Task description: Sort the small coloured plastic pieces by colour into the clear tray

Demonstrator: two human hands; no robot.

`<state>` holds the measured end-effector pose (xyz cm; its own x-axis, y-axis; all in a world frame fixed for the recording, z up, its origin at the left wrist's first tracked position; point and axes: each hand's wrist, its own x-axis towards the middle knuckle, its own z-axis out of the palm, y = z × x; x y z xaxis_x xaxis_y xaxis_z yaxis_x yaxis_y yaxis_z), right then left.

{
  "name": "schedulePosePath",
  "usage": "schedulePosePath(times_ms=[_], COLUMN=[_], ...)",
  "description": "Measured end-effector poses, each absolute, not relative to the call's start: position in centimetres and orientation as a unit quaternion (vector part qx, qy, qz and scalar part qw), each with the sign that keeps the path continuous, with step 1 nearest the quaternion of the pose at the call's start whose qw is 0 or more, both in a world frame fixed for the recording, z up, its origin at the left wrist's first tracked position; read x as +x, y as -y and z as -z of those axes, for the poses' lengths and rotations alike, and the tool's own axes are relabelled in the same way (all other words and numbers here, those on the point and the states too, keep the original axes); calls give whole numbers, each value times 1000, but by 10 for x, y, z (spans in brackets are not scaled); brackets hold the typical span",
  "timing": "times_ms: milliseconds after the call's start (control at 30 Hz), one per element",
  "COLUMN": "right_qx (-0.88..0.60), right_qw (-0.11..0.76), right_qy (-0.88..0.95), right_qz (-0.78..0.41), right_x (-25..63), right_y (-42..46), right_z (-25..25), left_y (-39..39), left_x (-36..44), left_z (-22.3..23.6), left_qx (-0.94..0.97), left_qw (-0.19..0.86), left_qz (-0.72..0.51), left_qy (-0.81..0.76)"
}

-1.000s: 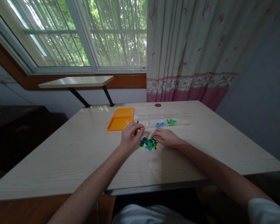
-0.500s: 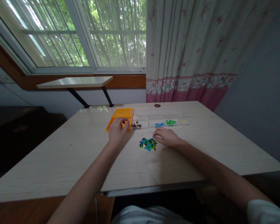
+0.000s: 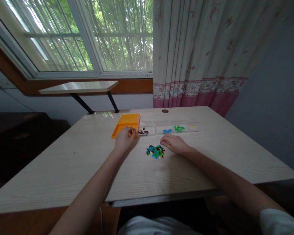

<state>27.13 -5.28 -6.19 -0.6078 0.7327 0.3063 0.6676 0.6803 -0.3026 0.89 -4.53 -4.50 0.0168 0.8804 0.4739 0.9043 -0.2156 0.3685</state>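
Observation:
Fingers curled together, my left hand [image 3: 124, 138] is over the front edge of the orange box [image 3: 127, 118]. Whether a small piece is between its fingertips cannot be made out, and the hand hides part of the box. On the table lies a loose pile of tiny blue, green, dark brown and yellow plastic pieces [image 3: 155, 151]. At the pile's right upper side, my right hand [image 3: 173, 143] rests with its fingertips pressed together; what they hold, if anything, is too small to name.
A clear compartment tray [image 3: 151, 130] stretches right from the orange box. Its sections hold dark brown pieces [image 3: 142, 131], blue pieces [image 3: 167, 131], green pieces [image 3: 179, 129] and a few yellow pieces [image 3: 192, 127]. A raised shelf [image 3: 80, 86] stands at the table's back left.
My left hand has moved from above the pile leftward to the orange box, uncovering the dark brown pieces, then dipped slightly. The right hand has stayed beside the pile.

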Motion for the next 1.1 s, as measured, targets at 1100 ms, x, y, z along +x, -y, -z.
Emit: schedulePosePath(times_ms=[1100], right_qx=[-309], right_qw=[316], right_qy=[896], right_qz=[-40], right_x=[262], right_y=[63], right_z=[58], left_y=[78], left_x=[62], left_z=[48], left_qx=[-865], left_qw=[-102], left_qz=[315], left_qy=[377])
